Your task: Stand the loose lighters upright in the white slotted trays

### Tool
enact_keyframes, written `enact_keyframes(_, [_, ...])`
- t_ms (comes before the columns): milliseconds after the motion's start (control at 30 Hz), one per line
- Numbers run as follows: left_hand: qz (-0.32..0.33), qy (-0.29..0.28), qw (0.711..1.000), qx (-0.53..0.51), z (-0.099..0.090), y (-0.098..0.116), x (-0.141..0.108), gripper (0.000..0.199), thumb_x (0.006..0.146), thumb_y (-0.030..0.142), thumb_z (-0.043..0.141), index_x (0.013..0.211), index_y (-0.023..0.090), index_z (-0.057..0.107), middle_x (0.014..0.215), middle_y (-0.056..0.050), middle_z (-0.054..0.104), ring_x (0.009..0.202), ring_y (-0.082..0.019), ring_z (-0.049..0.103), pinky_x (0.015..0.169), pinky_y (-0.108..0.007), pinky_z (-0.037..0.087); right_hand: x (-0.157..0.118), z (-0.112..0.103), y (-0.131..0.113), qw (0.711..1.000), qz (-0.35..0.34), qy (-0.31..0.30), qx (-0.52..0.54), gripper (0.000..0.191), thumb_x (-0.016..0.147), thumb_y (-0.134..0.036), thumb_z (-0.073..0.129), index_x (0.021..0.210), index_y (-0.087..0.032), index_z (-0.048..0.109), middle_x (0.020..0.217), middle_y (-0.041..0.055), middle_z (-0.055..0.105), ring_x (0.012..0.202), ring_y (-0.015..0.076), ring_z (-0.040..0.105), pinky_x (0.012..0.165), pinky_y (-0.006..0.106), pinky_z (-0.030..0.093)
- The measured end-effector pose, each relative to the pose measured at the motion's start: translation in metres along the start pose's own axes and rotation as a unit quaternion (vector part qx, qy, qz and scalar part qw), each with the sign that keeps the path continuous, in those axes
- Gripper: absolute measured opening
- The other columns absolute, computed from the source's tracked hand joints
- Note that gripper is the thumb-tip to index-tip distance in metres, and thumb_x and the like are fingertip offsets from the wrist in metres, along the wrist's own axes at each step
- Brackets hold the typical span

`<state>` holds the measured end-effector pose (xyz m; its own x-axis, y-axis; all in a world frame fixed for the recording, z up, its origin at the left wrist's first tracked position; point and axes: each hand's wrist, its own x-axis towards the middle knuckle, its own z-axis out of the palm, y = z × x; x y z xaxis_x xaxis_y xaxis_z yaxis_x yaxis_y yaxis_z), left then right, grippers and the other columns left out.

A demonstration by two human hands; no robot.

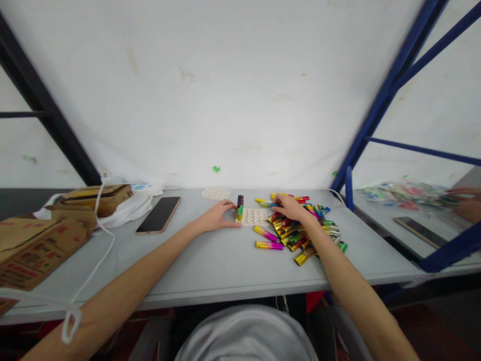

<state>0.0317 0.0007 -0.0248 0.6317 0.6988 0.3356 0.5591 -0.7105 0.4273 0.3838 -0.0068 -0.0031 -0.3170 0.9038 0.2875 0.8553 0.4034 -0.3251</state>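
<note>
Head camera: our left hand (pixel 218 216) frames the left edge of a pale gridded tray (pixel 256 217), its grip apart, thumb and fingers beside a row of upright dark-topped tubes (pixel 240 207). Our right hand (pixel 292 207) is over a heap of shiny coloured tubes (pixel 291 234) right of the tray; whether that grip closes on one, we cannot tell. Behind, another pale tray (pixel 216 193) lies on the bench (pixel 210 260); at left, a phone (pixel 159 214) and cardboard boxes (pixel 41 245).

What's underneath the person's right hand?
Shiny multicoloured pieces lie around and apparently partly beneath the right hand. Whatever is directly under its palm is covered.
</note>
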Motion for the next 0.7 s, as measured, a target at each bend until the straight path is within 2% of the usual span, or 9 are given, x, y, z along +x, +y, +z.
enact_keyframes(100, [0.001,0.001,1.000,0.004,0.000,0.000,0.000,0.075,0.078,0.081,0.078,0.121,0.020,0.074,0.134,-0.016,0.069,0.125,-0.036,0.067,0.114,-0.045,0.052,0.000,0.000,-0.002,0.996,0.006,0.076,0.047,0.016,0.096,-0.026,0.072,0.109,-0.017,0.073,0.103,0.0102,0.080,0.090,0.0231,0.071,0.085,0.034,0.052])
enact_keyframes(167, [0.002,-0.001,1.000,0.006,0.000,-0.001,0.000,0.075,0.079,0.081,0.077,0.122,0.020,0.074,0.134,-0.016,0.069,0.125,-0.036,0.067,0.114,-0.046,0.052,0.001,-0.002,-0.005,0.986,0.013,0.127,0.108,0.021,0.095,-0.035,0.072,0.107,-0.018,0.073,0.096,0.0080,0.079,0.085,0.0226,0.070,0.081,0.034,0.051])
enact_keyframes(300, [0.006,0.000,1.000,0.008,0.001,-0.001,0.000,0.071,0.080,0.078,0.079,0.122,0.021,0.074,0.134,-0.015,0.069,0.124,-0.035,0.067,0.113,-0.047,0.052,0.005,-0.007,-0.020,0.940,0.025,0.172,0.294,0.045,0.086,-0.061,0.077,0.097,-0.018,0.074,0.085,0.0062,0.076,0.078,0.0217,0.066,0.076,0.034,0.051])
enact_keyframes(433, [0.010,0.003,1.000,0.003,0.002,-0.001,0.000,0.072,0.079,0.077,0.081,0.122,0.020,0.074,0.132,-0.016,0.069,0.123,-0.036,0.068,0.113,-0.046,0.053,0.002,-0.013,-0.043,0.871,0.043,0.145,0.466,0.049,0.081,-0.068,0.080,0.092,-0.020,0.073,0.098,0.0061,0.076,0.090,0.0213,0.067,0.081,0.033,0.055])
enact_keyframes(533, [0.013,0.009,1.000,0.004,0.002,-0.002,0.000,0.071,0.079,0.075,0.082,0.123,0.020,0.074,0.130,-0.015,0.070,0.122,-0.036,0.068,0.112,-0.045,0.053,-0.005,-0.016,-0.061,0.811,0.051,0.090,0.576,0.049,0.083,-0.069,0.081,0.098,-0.024,0.070,0.106,0.0051,0.075,0.092,0.0202,0.070,0.084,0.034,0.059])
enact_keyframes(633, [0.017,0.014,1.000,0.003,0.003,-0.002,0.000,0.070,0.079,0.073,0.084,0.123,0.021,0.075,0.129,-0.014,0.071,0.122,-0.035,0.068,0.111,-0.044,0.053,-0.011,-0.017,-0.078,0.773,0.031,0.028,0.634,0.049,0.084,-0.068,0.081,0.103,-0.026,0.063,0.086,-0.0002,0.070,0.074,0.0171,0.067,0.075,0.034,0.059])
enact_keyframes(700, [0.021,0.014,1.000,0.000,0.003,-0.002,0.000,0.070,0.079,0.073,0.084,0.124,0.020,0.075,0.129,-0.014,0.070,0.122,-0.035,0.068,0.112,-0.044,0.053,-0.012,-0.015,-0.088,0.770,0.020,0.005,0.638,0.050,0.085,-0.068,0.080,0.104,-0.027,0.061,0.072,-0.0058,0.057,0.059,0.0126,0.055,0.061,0.028,0.053])
